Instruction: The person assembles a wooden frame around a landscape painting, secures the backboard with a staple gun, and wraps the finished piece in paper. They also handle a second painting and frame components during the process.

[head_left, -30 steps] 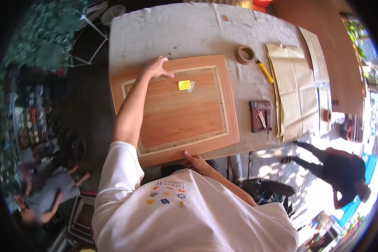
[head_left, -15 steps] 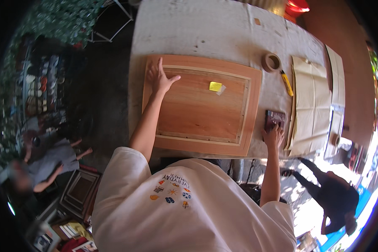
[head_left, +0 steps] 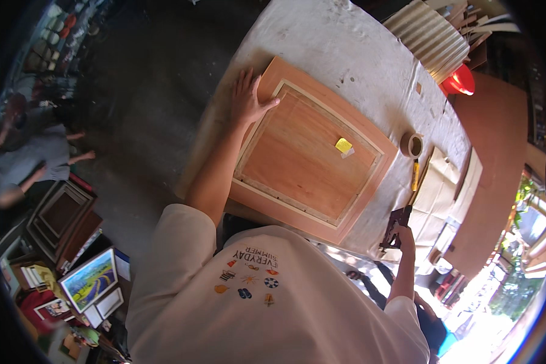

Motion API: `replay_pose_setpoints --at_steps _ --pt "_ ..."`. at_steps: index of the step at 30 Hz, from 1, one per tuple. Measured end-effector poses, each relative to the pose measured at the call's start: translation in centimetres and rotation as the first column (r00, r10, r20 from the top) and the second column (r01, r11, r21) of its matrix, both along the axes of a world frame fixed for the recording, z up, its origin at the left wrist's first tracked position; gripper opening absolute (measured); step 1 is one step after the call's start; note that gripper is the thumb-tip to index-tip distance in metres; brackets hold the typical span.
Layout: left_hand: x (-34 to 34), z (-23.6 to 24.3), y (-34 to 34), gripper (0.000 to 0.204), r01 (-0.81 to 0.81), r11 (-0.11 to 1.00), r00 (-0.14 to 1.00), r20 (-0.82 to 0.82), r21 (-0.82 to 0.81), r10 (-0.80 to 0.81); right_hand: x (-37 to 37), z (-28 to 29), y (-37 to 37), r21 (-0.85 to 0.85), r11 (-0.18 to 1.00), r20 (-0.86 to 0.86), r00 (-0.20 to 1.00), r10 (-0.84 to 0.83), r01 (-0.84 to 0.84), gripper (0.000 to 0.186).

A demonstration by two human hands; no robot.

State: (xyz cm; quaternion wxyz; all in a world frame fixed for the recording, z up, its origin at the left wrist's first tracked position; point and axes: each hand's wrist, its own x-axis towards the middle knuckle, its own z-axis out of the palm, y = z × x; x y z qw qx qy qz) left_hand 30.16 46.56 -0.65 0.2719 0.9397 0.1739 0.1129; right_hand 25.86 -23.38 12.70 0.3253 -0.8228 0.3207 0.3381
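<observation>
A wooden picture frame lies on the covered table with its back up, a reddish-brown board set inside it. A yellow note sits on the board. My left hand rests at the frame's left corner, fingers spread and thumb apart. Off the frame's right side, near the table edge, my right hand is closed around a dark staple gun, which looks tilted. Its lower part is partly hidden by my fingers.
Beyond the staple gun lie a roll of brown tape, a yellow cutter and folded brown paper. A red bowl-like object stands past the far edge. Framed pictures lean at lower left, near a person in grey.
The view has turned, so the table now slants. My right hand, earlier reaching onto the staple gun, now grips it. My left hand has settled lower on the frame's corner.
</observation>
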Motion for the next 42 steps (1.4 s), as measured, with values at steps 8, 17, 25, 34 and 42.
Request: replay_pose_setpoints --at_steps 8,17,25,34,42 --pt "-1.3 1.1 1.1 0.09 -0.111 0.99 0.993 0.039 -0.091 0.115 12.2 9.9 28.9 0.345 0.802 0.06 0.864 0.499 -0.487 0.059" --pt "-1.0 1.2 0.9 0.085 -0.101 0.978 0.993 0.045 -0.185 0.111 17.4 2.2 50.2 0.1 0.433 0.176 0.444 0.878 -0.896 0.024" --pt "-1.5 1.7 0.9 0.082 -0.119 0.966 0.99 0.044 -0.229 0.133 17.0 3.4 56.1 -0.134 0.223 -0.106 0.237 0.966 -0.966 0.029" --pt "-1.4 1.6 0.9 0.084 -0.122 0.959 0.989 0.051 -0.254 0.14 18.0 3.7 57.4 -0.168 0.143 -0.213 0.177 0.961 -0.975 0.029" --pt "-1.3 1.3 0.8 0.086 -0.119 0.967 0.99 0.043 -0.225 0.132 18.3 4.2 58.7 -0.15 0.077 -0.241 0.112 0.964 -0.986 0.03"
